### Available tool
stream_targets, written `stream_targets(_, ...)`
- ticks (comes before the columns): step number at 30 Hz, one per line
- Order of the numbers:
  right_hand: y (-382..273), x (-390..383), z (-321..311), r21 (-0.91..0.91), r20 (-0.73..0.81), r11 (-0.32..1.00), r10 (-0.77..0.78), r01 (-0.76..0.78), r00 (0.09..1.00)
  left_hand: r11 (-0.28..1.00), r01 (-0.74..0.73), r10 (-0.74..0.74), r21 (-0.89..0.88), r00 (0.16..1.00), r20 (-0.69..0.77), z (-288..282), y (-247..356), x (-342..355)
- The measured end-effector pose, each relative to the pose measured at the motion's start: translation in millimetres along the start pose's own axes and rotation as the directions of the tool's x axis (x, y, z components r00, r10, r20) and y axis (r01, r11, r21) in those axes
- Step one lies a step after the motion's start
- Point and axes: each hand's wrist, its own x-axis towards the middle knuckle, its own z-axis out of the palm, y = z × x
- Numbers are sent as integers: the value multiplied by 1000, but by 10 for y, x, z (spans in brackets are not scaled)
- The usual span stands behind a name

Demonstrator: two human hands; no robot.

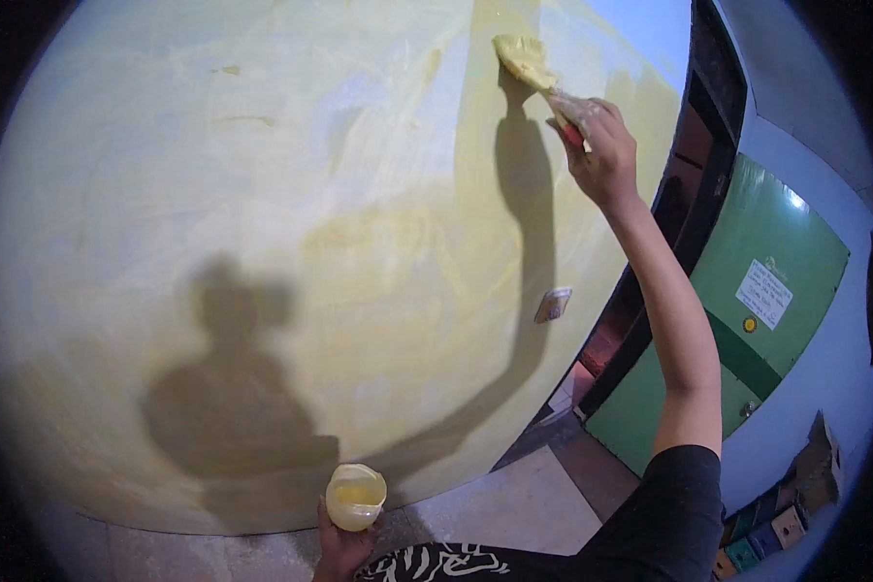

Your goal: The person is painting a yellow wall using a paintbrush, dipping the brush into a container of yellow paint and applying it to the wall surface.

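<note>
My right hand [602, 155] is raised at the upper right, closed on the handle of a wide paintbrush [522, 63]. The bristles are coated in pale yellow and sit at the wall [359, 145], beside a vertical yellow band; I cannot tell whether they touch it. The wall is unevenly coated in pale yellow over a whitish ground, with my shadow on it. Low in the view, my left hand [344, 548] grips a cream-coloured cup [356, 498] with yellow liquid inside.
A small rectangular plate [553, 305] is on the wall. At the right are a dark door frame [718, 97] and a green door [786, 242] with a paper sign. Boxes [768, 533] are stacked at the lower right. The tiled floor [514, 500] runs along the wall's foot.
</note>
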Motion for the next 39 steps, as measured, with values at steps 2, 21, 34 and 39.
stream_targets(2, -92, -124, -92, 7, 88, 999, 35, -36, 996, 999, 15, -15, 41, 1000, 6, -11, 30, 86)
stream_targets(21, 490, 455, 119, -111, -60, 984, -144, 137, 988, 994, -30, 31, 103, 999, -10, 15, -192, 298)
stream_targets(34, 475, 838, -126, -183, -100, 974, -156, 136, 983, 991, 82, -88, 102, 995, 48, -29, -165, 384)
stream_targets(39, 474, 770, 31, -79, -33, 993, -88, 85, 996, 996, 48, -54, 71, 995, 80, -72, -157, 414)
